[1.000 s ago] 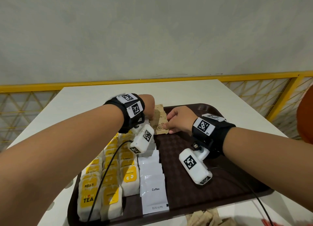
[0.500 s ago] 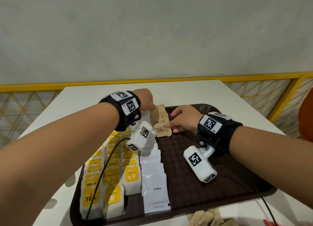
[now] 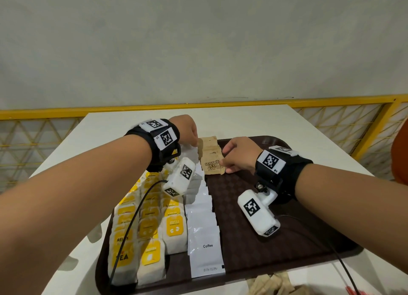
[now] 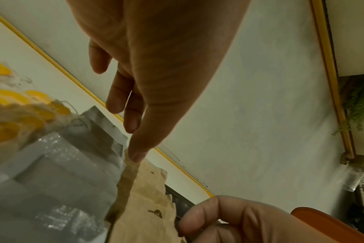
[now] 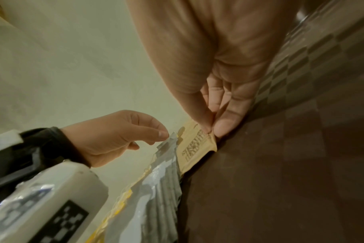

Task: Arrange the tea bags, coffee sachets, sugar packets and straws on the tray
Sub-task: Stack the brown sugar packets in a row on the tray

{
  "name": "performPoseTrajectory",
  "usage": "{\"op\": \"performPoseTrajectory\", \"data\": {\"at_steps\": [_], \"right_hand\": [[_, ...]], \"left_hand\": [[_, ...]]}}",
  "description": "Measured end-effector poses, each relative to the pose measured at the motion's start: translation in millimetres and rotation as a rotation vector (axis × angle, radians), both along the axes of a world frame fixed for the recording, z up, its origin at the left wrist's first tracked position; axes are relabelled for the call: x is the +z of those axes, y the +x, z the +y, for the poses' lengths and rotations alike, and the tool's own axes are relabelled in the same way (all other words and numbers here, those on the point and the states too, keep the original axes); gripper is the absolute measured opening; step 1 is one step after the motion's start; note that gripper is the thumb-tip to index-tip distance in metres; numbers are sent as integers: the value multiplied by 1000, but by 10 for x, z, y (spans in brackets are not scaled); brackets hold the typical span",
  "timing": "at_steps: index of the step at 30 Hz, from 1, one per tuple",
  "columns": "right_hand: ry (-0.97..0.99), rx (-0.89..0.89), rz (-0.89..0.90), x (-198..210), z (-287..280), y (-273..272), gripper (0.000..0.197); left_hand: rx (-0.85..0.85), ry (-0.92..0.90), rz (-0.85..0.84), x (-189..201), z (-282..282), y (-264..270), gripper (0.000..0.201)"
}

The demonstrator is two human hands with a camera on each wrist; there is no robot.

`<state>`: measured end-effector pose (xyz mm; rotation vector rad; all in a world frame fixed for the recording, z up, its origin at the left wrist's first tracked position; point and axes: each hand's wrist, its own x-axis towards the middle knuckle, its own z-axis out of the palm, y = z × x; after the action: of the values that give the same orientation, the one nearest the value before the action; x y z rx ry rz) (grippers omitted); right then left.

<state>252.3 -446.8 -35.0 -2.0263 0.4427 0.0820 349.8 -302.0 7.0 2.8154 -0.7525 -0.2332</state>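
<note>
**Sugar packets lined up at tray's far end**

On the tray [image 3: 309, 246], tea bags [image 3: 152, 233] and coffee sachets [image 3: 204, 228] are laid in rows. The sugar packets [image 3: 212, 160] are pinched by the right hand [image 3: 239, 155] and touched by the left hand's [image 3: 186, 129] extended fingertip.

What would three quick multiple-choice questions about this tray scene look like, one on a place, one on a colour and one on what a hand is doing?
1. Where do the brown sugar packets lie?
A. far end of the tray, right of the coffee sachets
B. on the tea bags
C. off the tray, by the wall

2. What colour are the tea bag labels?
A. green
B. yellow
C. red

3. What is the right hand doing?
A. lying flat on the table
B. holding a straw
C. pinching a sugar packet

Answers: 1 A, the head view shows them there; 2 B, yellow tags show; 3 C, the right wrist view shows thumb and fingertip closed on the packet's edge.
</note>
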Motion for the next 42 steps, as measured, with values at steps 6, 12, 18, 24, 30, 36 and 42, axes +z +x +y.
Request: {"op": "performPoseTrajectory", "data": {"at_steps": [6,12,18,24,30,36,42], "right_hand": [[1,7,4,16,12,0,26],[12,16,19,15,-9,-49,27],[-59,-37,-121,-45,6,-12,25],[-30,54,-96,-109,116,59,55],[-25,10,-145,-10,116,3,45],[2,8,-106,-6,77,60,41],[53,81,-59,685,-13,-11,36]], "left_hand": [[4,-7,-9,29,17,-1,16],[14,-11,-7,23,31,-5,16],[28,-22,2,22,50,22,16],[27,-8,-11,13,51,31,15],[26,-7,-8,-21,51,62,15],[9,-27,42,25,72,67,17],[-113,-195,362,536,248,-144,16]]}}
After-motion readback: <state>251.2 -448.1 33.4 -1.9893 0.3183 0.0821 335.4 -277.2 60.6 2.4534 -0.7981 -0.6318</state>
